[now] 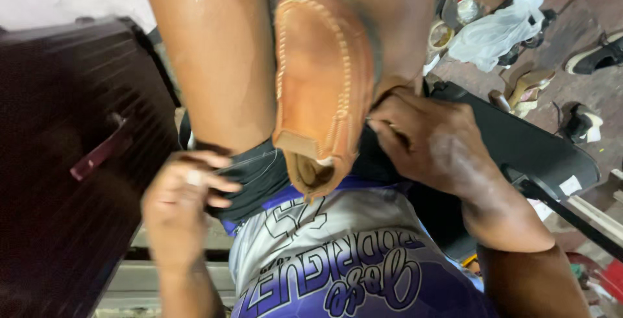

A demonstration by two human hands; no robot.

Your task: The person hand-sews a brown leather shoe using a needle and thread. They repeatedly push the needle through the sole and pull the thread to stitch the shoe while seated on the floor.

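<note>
A tan leather loafer [322, 78] with pale stitching lies wedged between my two bare knees, its opening toward my belly. My right hand [431, 139] pinches at the shoe's right edge near the collar, fingers closed on something thin that I cannot make out. My left hand [182, 201] hovers by my left thigh, fingers curled and closed, with what may be a small pale item at the fingertips. Below the shoe are my black shorts [256, 172] and purple-and-white jersey [337, 259].
A dark wooden cabinet [65, 162] with a handle stands at the left. A black seat or board [532, 143] lies at the right. On the floor beyond are scattered shoes [594, 55], a white plastic bag [500, 23] and small tins.
</note>
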